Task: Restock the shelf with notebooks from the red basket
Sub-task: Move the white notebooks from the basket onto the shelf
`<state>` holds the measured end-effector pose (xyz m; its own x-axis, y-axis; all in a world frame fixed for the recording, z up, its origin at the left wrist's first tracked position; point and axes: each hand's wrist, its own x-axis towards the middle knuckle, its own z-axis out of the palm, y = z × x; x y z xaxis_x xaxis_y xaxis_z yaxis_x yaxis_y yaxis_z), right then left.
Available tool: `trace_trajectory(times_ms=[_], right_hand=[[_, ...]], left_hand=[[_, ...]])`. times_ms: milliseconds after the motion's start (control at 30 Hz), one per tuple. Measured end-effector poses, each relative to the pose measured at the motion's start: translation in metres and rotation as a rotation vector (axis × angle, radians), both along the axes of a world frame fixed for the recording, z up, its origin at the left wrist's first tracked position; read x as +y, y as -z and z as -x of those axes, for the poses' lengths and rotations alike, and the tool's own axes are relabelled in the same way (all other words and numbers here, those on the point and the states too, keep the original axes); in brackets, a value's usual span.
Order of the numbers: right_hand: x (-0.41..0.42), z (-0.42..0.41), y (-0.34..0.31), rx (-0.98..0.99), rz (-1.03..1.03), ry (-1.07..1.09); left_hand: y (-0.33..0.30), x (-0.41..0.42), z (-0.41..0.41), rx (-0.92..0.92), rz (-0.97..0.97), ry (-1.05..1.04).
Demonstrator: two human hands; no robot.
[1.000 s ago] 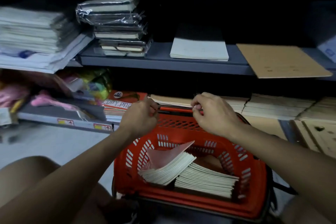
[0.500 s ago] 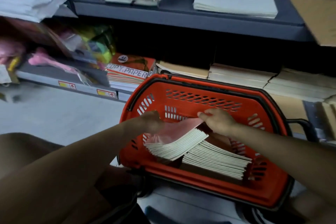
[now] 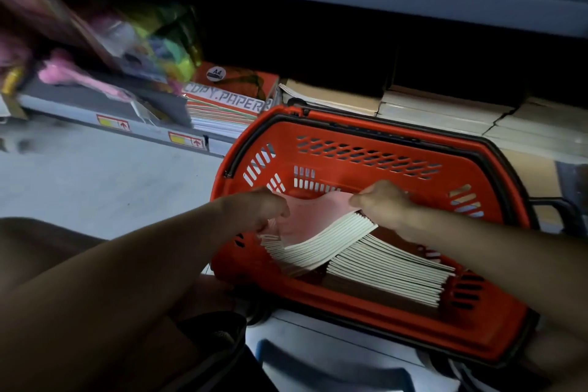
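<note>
Inside the red basket, the left hand and right hand grip the pink-covered notebook stack; a second stack lies at its right.

Stationery shop, price-tagged shelf, copy paper

Head camera, looking down and forward, close over red basket, shelf beyond
</note>
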<state>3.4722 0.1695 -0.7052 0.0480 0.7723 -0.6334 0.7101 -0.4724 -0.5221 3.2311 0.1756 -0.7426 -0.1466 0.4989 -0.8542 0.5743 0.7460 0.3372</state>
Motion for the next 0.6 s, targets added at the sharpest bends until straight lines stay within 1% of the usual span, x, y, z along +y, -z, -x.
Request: trace_trajectory(times_ms=[100, 167, 333, 400, 500, 600], right_hand=[[-0.003, 0.004, -0.004, -0.006, 0.000, 0.010], [-0.004, 0.004, -0.005, 0.002, 0.006, 0.023], [-0.005, 0.003, -0.008, 0.009, 0.048, 0.067], [-0.006, 0.006, -0.010, -0.015, 0.048, 0.068], [-0.009, 0.008, -0.016, -0.033, 0.047, 0.075], [-0.009, 0.007, -0.025, -0.057, 0.058, 0.090]], left_hand=[[-0.008, 0.000, -0.005, 0.038, -0.046, -0.035], [-0.014, 0.000, -0.007, 0.007, -0.051, -0.086], [-0.015, -0.004, -0.016, -0.214, 0.107, -0.298], [-0.014, -0.007, -0.024, -0.258, 0.135, -0.331], [-0.010, -0.012, -0.032, -0.257, 0.190, -0.291], [-0.009, -0.014, -0.034, -0.225, 0.163, -0.329]])
